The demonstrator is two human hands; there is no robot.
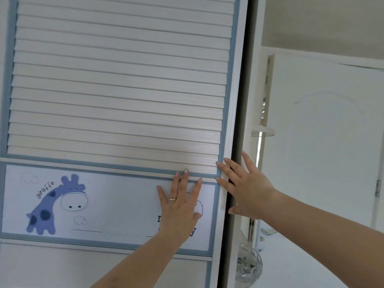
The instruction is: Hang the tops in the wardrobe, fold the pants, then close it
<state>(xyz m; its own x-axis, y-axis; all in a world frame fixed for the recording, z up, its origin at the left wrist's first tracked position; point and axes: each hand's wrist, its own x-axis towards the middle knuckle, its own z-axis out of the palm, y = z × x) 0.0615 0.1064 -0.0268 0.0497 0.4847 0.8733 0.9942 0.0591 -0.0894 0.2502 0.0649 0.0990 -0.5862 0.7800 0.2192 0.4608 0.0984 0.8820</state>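
Only writing you can properly read is "giraffe", curved next to the blue spotted giraffe (53,201) on the picture panel (116,206) at lower left of the frame. There's more print under your left hand (180,206), but the hand covers most of it, so it's not readable.

The door (122,84) fills the left and centre of the frame, standing upright with its long axis vertical; the slats run horizontally and its top and bottom are cut off. Your left hand is flat on the panel, fingers spread, ring on one finger. Your right hand (247,187) is also spread, fingertips on the door's right edge by the dark gap (239,121). Nothing inside shows through that gap. Lower right there's a glass thing (249,265), too blurry to tell.
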